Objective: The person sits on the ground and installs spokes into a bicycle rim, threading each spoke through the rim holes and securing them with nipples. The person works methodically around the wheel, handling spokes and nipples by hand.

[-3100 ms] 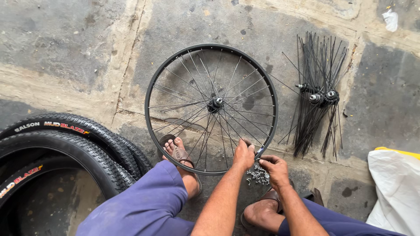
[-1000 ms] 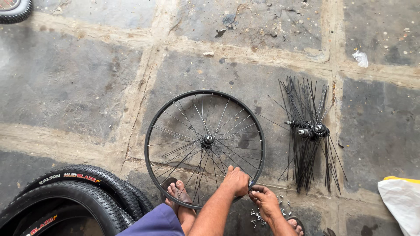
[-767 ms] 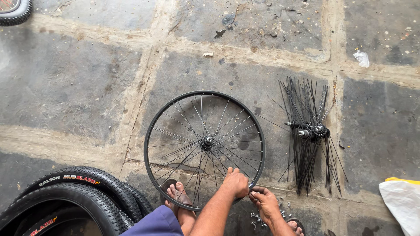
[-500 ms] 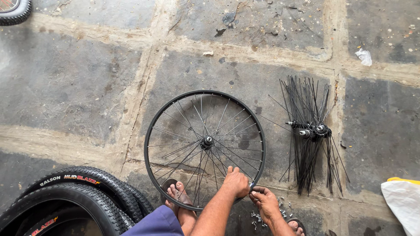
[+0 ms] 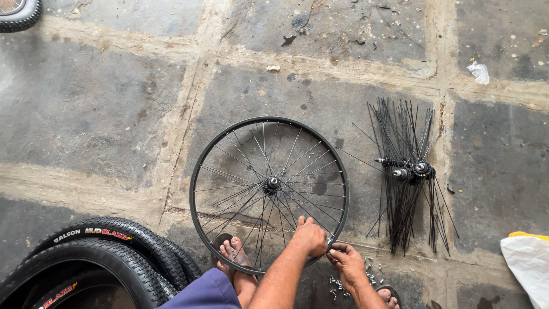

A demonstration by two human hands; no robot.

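Wheel [image 5: 269,191] | stone-slab floor [image 5: 103,103]; tyres [image 5: 108,257] left; spokes [image 5: 406,177] right

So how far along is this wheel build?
Done: spokes run from the hub to the black rim nearly all round. In hand: the left hand and right hand meet at the rim's near edge. Left: small silver nipples on the floor, and two more spoked hubs lying unbuilt.
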